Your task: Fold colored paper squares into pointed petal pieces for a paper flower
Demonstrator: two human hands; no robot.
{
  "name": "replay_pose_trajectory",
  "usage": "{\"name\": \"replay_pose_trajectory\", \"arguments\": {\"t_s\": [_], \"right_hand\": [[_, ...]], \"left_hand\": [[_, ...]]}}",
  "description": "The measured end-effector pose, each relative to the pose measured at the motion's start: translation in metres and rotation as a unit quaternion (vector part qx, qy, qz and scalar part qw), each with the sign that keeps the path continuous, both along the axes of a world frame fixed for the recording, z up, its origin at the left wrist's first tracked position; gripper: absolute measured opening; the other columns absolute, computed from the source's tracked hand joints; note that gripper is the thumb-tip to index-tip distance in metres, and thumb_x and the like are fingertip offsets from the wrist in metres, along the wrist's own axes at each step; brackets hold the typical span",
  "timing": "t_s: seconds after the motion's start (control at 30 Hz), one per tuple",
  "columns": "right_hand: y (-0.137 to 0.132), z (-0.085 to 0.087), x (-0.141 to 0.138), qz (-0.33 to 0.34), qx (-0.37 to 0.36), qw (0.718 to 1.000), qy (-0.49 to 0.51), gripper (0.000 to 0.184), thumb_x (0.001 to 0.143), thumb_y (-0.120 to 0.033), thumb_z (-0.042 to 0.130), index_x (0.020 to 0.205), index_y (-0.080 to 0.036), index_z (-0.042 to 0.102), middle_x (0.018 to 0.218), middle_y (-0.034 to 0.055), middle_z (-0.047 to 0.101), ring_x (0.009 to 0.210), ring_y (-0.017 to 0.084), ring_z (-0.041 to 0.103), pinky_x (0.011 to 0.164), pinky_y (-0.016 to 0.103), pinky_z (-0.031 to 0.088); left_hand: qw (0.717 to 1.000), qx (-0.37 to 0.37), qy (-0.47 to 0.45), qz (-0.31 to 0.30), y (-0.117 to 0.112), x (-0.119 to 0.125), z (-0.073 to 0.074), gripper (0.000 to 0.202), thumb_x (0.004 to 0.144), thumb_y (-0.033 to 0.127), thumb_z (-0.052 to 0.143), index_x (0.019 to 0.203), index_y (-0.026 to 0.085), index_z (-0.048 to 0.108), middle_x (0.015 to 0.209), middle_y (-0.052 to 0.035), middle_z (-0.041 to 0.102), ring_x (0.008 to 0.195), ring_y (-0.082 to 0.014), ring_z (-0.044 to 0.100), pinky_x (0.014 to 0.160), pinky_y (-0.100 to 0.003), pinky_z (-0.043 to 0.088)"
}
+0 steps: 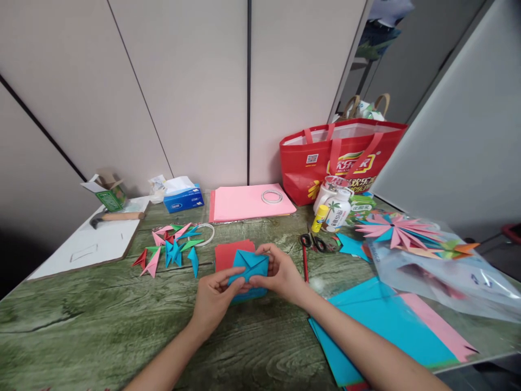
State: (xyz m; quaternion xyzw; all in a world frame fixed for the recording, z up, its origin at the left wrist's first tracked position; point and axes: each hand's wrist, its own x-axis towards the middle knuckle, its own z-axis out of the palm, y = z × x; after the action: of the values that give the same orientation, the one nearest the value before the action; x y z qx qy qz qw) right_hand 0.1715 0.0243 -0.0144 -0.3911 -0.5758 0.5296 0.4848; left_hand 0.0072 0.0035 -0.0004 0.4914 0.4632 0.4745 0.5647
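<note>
in the head view, the left hand (212, 298) and the right hand (285, 275) both pinch the folded blue paper (253, 266). it is in the middle, hiding part of the red paper (225, 256) on the green table (163, 326). scissors (312, 238) lie by the glue stick (320, 219).

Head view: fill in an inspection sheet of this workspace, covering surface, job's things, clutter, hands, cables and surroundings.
Surface: green-brown wood-patterned table.
Job's things: folded blue paper, held up in both hands; red paper lies just behind it.
Clutter: colourful folded pieces, tissue box and hammer to the left; scissors, glue stick and large blue sheets to the right.
Hands: left hand and right hand both grip the folded blue paper.
Cables: nothing seen.
Surroundings: pale panels behind; red bag against them.
</note>
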Motion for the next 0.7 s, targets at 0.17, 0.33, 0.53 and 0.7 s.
{"name": "replay_pose_trajectory", "arguments": {"t_s": [0.17,0.33,0.53,0.7], "right_hand": [[0.005,0.007,0.007,0.065,-0.042,0.995,0.065,0.056,0.053,-0.027,0.077,0.095,-0.023,0.041,0.064,-0.0064,0.056,0.051,0.011,0.056,0.051,0.024,0.048],[0.008,0.011,0.014,0.119,-0.028,0.989,0.081,0.047,0.06,-0.025,0.072,0.097,-0.022,0.042,0.072,-0.0039,0.059,0.063,0.012,0.06,0.06,0.025,0.049],[0.01,0.004,0.012,0.11,-0.012,0.993,0.047,0.036,0.065,-0.022,0.067,0.094,-0.021,0.044,0.066,-0.0052,0.054,0.061,0.01,0.056,0.056,0.021,0.045],[0.012,0.001,0.012,0.095,-0.033,0.994,0.04,0.045,0.06,-0.023,0.071,0.096,-0.022,0.044,0.064,-0.0062,0.053,0.055,0.009,0.052,0.053,0.02,0.043]], "left_hand": [[0.999,-0.013,-0.035,-0.02,0.002,0.0,-0.002,0.03,0.062,0.026,0.071,0.089,0.014,0.067,0.07,-0.0044,0.074,0.068,-0.0248,0.069,0.068,-0.036,0.056],[0.999,-0.024,-0.037,-0.025,0.007,-0.004,0.001,0.052,0.064,0.029,0.07,0.11,0.01,0.057,0.075,-0.0072,0.074,0.07,-0.0254,0.069,0.069,-0.037,0.055],[0.999,-0.042,-0.012,-0.029,0.01,-0.006,0.0,0.075,0.063,0.031,0.07,0.128,0.01,0.039,0.074,-0.0058,0.074,0.072,-0.0248,0.068,0.069,-0.037,0.055],[0.999,-0.025,0.006,-0.035,0.01,-0.006,0.003,0.079,0.065,0.03,0.068,0.132,0.01,0.032,0.072,-0.0038,0.074,0.074,-0.0246,0.068,0.07,-0.037,0.054]]}}
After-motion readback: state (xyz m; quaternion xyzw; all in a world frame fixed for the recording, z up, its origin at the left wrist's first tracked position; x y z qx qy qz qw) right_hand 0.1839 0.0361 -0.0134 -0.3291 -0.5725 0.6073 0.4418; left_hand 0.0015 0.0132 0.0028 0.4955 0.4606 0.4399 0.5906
